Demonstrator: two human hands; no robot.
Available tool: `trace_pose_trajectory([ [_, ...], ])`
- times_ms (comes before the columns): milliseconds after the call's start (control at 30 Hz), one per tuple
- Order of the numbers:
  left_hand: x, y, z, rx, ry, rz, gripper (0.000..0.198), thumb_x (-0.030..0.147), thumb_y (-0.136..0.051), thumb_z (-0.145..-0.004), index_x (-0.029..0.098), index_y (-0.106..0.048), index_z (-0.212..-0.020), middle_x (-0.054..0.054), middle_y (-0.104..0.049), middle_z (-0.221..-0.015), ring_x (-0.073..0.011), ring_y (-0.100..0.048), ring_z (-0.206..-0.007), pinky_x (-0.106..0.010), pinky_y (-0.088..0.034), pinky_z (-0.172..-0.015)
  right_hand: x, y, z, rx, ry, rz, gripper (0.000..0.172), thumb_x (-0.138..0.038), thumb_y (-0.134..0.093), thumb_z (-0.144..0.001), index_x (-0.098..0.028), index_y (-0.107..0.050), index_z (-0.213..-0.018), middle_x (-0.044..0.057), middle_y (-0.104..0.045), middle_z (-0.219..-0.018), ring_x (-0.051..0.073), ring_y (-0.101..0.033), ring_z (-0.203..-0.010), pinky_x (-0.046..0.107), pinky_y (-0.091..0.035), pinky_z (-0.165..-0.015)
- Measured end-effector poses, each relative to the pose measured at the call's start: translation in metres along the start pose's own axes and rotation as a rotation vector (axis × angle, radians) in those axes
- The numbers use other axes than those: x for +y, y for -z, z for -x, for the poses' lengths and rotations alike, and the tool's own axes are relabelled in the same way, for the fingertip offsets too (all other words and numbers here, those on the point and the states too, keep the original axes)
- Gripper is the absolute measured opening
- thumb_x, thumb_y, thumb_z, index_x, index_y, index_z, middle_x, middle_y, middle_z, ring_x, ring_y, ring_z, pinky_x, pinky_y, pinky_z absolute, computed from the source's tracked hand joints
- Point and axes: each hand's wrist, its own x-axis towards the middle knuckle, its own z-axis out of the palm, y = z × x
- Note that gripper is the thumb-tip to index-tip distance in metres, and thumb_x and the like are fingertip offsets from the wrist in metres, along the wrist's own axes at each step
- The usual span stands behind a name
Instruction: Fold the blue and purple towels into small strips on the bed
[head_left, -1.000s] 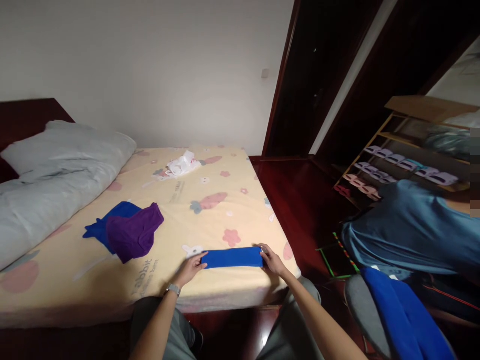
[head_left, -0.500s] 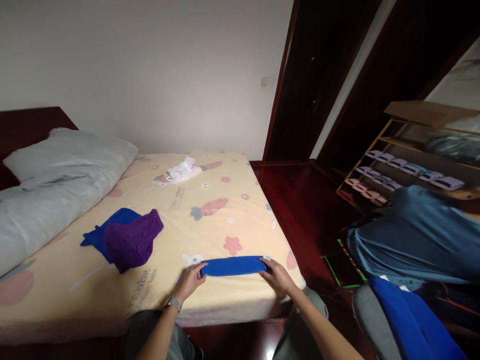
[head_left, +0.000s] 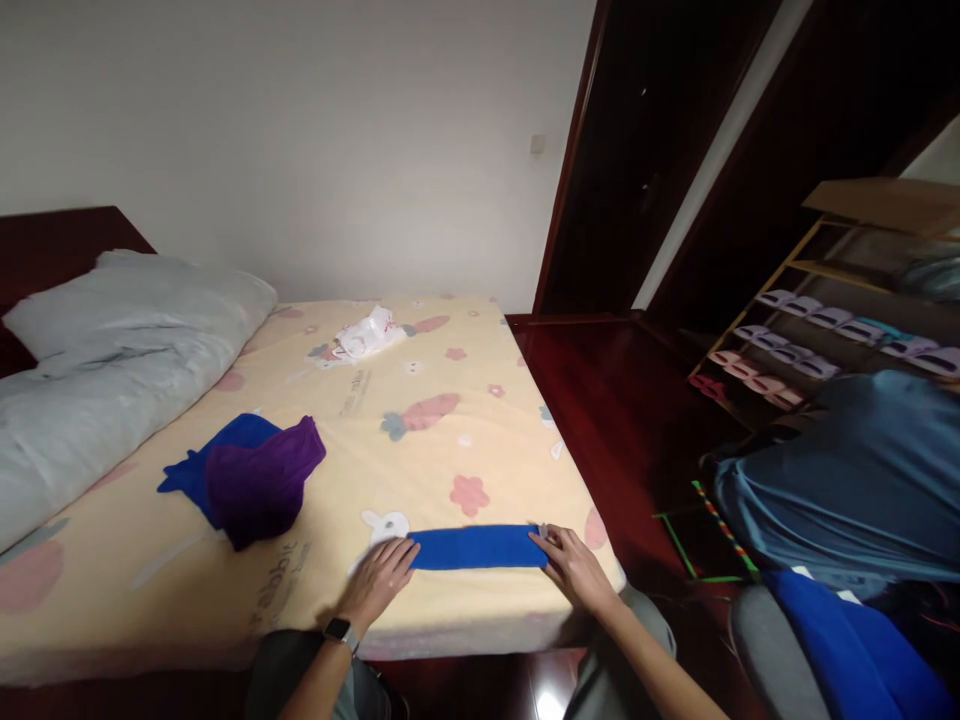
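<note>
A folded blue cloth (head_left: 480, 547) lies as a long flat strip along the near side of the bed. My left hand (head_left: 381, 575) rests on its left end, palm down, with the fingers stretched out and their tips on the fabric. At the opposite end, my right hand (head_left: 574, 565) pinches the cloth's edge between thumb and fingers, beside a small whitish tag. Further left, a crumpled purple cloth (head_left: 259, 485) overlaps another blue cloth (head_left: 196, 475).
The bed (head_left: 337, 460) has a yellow printed sheet. A grey quilt (head_left: 127, 350) is heaped at left; a white plastic bag (head_left: 369, 335) lies toward the wall. More blue fabric (head_left: 847, 640) drapes over a grey seat at right. Slippers fill a rack (head_left: 795, 260) beyond.
The blue strip looks flatter and wider, pressed onto the sheet. My left hand has gone from pinching its end to lying flat on it. The view has turned slightly left.
</note>
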Motion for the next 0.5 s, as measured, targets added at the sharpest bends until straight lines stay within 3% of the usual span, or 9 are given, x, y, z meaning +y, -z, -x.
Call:
trace_pose_trajectory([
  [133,0.01,0.013,-0.02,0.068,0.097,0.128,0.038,0.027,-0.043,-0.097,0.027,-0.061,-0.13,-0.008,-0.068,-0.122,-0.0254,-0.061,-0.116,-0.045,-0.045,-0.106,-0.007,0.017,-0.011,0.04,-0.079,-0.222,0.04,-0.036,-0.051,-0.095,-0.03,-0.058,-0.134,0.009,-0.052,-0.142,0.03,-0.048,-0.131,0.048,-0.042,-0.11],
  [267,0.02,0.025,-0.067,0.1,0.237,0.412,0.035,0.036,-0.046,-0.096,0.026,-0.061,-0.126,-0.008,-0.068,-0.119,-0.0242,-0.062,-0.112,-0.038,-0.05,-0.098,0.002,0.041,-0.035,0.109,-0.264,-0.473,0.04,-0.046,-0.047,-0.095,-0.02,-0.065,-0.12,0.012,-0.066,-0.122,0.028,-0.061,-0.114,0.041,-0.048,-0.103],
  [400,0.019,0.019,-0.145,0.089,0.332,0.668,0.039,0.043,-0.042,-0.097,0.021,-0.059,-0.124,-0.009,-0.07,-0.114,-0.0223,-0.065,-0.103,-0.033,-0.052,-0.089,0.041,0.066,-0.078,0.192,-0.44,-0.549,0.046,-0.055,-0.051,-0.089,-0.016,-0.068,-0.107,0.011,-0.072,-0.101,0.027,-0.066,-0.091,0.036,-0.053,-0.084],
  [500,0.008,0.0,-0.218,0.096,0.319,0.627,0.037,0.041,-0.038,-0.098,0.018,-0.061,-0.115,-0.009,-0.072,-0.102,-0.0203,-0.066,-0.09,-0.031,-0.052,-0.079,0.086,0.078,-0.122,0.288,-0.545,-0.506,0.051,-0.058,-0.053,-0.084,-0.015,-0.069,-0.105,0.01,-0.073,-0.098,0.027,-0.067,-0.089,0.036,-0.053,-0.083],
])
